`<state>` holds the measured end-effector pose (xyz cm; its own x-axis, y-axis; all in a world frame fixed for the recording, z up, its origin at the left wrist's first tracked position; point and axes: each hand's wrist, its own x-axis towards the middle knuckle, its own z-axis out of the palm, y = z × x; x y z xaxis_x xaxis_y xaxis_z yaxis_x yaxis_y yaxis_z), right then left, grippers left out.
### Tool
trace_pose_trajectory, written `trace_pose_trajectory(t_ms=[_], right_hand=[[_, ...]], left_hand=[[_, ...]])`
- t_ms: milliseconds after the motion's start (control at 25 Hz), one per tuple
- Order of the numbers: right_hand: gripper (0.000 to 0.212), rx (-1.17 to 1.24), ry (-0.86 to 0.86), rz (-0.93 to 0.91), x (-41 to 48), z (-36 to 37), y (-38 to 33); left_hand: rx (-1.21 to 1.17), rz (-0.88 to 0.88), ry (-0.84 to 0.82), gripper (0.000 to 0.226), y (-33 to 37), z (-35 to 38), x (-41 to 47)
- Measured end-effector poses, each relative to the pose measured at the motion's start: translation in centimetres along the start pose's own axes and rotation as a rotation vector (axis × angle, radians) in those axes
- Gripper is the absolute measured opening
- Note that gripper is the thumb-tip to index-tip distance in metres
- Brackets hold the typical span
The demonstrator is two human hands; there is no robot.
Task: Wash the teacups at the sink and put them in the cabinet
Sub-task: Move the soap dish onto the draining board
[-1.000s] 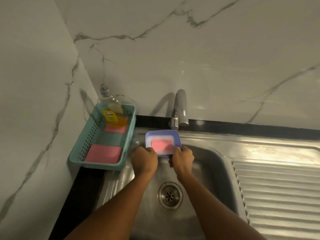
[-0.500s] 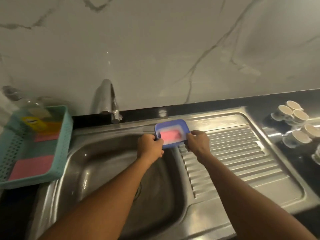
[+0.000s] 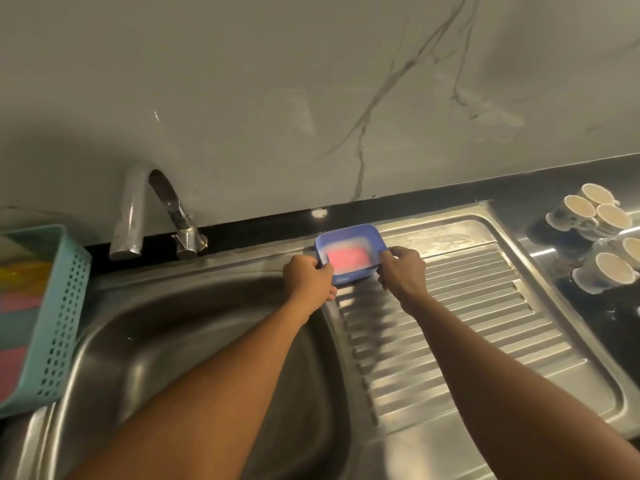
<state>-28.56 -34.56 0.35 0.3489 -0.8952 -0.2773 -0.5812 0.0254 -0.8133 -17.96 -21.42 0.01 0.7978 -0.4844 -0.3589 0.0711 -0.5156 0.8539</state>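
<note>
Support at both ends: left hand point(image 3: 306, 284) and right hand point(image 3: 403, 271) grip the blue dish point(image 3: 346, 231), fingers point(image 3: 394, 252) curled round it, presumably to keep it level.

The pink block point(image 3: 348, 258) in the blue dish point(image 3: 349, 232) is smeared, so we cannot tell sponge from soap. The left hand point(image 3: 306, 284) and right hand point(image 3: 403, 273) cover the dish's ends. The teal basket point(image 3: 59, 306) runs off the left edge, its contents a blur to us; the outermost teacups point(image 3: 611, 270) are cropped at the right.
</note>
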Motion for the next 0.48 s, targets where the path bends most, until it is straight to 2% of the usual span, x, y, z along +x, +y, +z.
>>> trace_pose_trajectory(t_ms=[160, 200, 280, 320, 400, 480], right_hand=[[0.030, 0.023, -0.025, 0.010, -0.1, 0.5, 0.6], [0.039, 0.036, -0.030, 0.013, -0.3, 0.5, 0.7], [0.067, 0.001, -0.004, 0.019, -1.4, 0.1, 1.1], [0.069, -0.052, 0.010, 0.005, -2.3, -0.3, 1.5], [0.053, -0.251, 0.035, -0.062, -5.0, -1.1, 2.6], [0.042, -0.475, 0.023, -0.173, -8.5, -2.1, 4.1]], left_hand=[[-0.024, 0.010, 0.005, 0.033, -0.2, 0.0, -0.5], [0.000, 0.029, 0.011, 0.040, -0.4, -0.1, -0.7], [0.210, 0.110, 0.031, 0.050, -1.0, -0.8, -1.7], [0.354, 0.179, 0.028, 0.049, -1.3, -1.2, -2.6], [0.606, 0.359, -0.012, 0.036, -1.9, -2.0, -4.8], [0.790, 0.574, -0.078, 0.036, -2.6, -2.2, -7.3]])
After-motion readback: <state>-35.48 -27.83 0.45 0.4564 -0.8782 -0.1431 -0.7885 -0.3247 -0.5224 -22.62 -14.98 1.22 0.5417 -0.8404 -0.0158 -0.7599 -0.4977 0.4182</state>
